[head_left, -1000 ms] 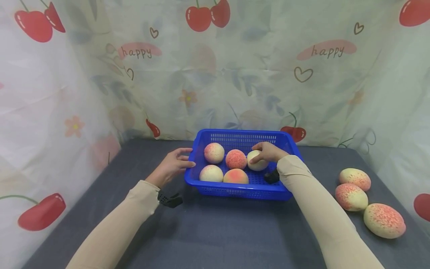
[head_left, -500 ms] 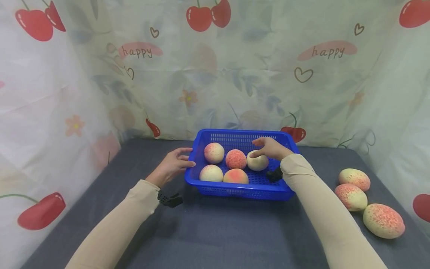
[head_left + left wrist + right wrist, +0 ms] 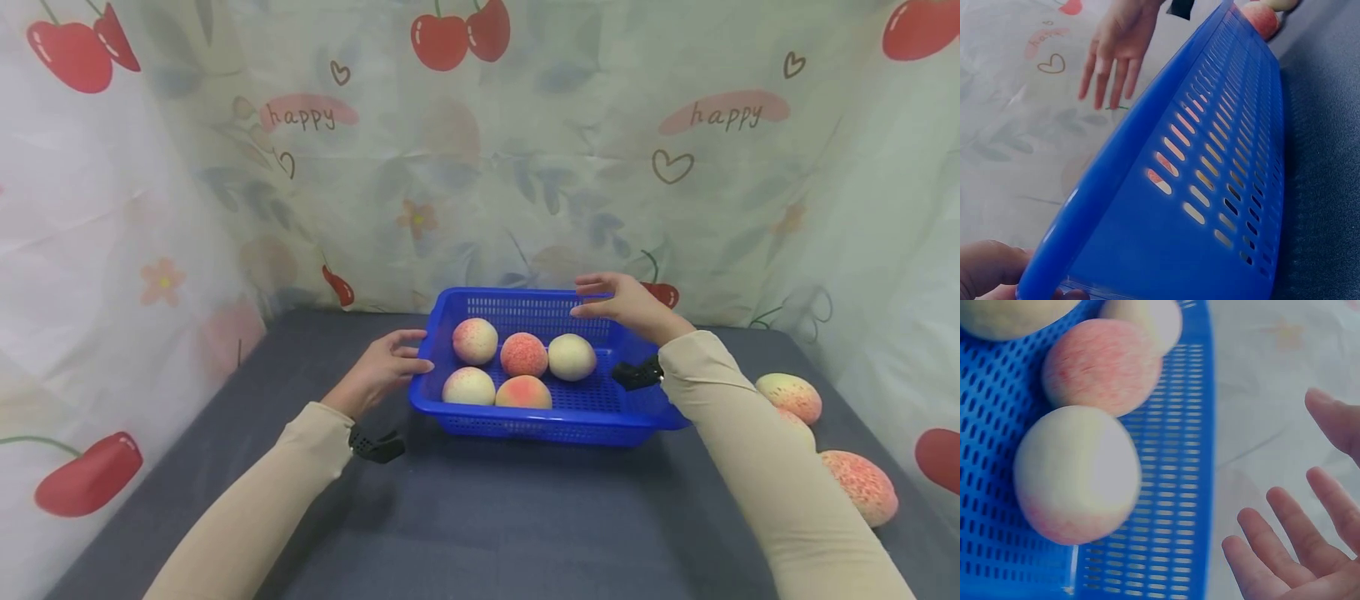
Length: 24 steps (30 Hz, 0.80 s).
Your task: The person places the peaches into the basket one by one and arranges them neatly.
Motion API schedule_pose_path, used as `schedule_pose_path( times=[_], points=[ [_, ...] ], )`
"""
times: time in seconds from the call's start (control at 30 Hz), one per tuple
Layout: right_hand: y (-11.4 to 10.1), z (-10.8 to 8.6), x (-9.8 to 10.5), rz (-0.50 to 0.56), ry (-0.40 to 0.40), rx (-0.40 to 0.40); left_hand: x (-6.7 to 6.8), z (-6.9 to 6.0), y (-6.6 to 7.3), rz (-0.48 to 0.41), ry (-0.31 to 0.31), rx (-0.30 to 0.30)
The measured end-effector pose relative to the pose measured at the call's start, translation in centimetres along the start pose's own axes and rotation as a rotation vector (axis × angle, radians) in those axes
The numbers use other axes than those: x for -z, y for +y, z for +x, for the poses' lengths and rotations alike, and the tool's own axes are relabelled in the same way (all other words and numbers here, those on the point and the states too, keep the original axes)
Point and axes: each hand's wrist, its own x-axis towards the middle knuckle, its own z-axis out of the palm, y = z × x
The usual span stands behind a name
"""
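Note:
A blue plastic basket (image 3: 543,421) stands on the dark table with several peaches inside. At its left end my left hand (image 3: 381,371) holds the rim; in the left wrist view a thumb (image 3: 994,265) and fingertips lie at the rim (image 3: 1079,206). My right hand (image 3: 626,307) hovers above the back right of the basket, fingers spread, holding nothing. Below and left of it rests a pale peach (image 3: 572,357), also seen as the pale peach (image 3: 1077,475) in the right wrist view. A red speckled peach (image 3: 523,356) touches its left side.
Outside the basket to the right, three peaches lie on the table, among them a speckled one (image 3: 862,485); my right sleeve (image 3: 780,467) partly covers them. A printed curtain (image 3: 487,192) hangs behind and along both sides.
My right hand has let go of the pale peach and risen back and to the right, away from it. The peach stays in the basket. My left hand has kept its place.

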Motion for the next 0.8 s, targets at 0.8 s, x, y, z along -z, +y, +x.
schedule_pose_path(
  times=[0.8],
  points=[
    [1.1, -6.8, 6.0, 0.138, 0.282, 0.108, 0.0, -0.1, 0.0, 0.004, 0.008, 0.003]
  ],
)
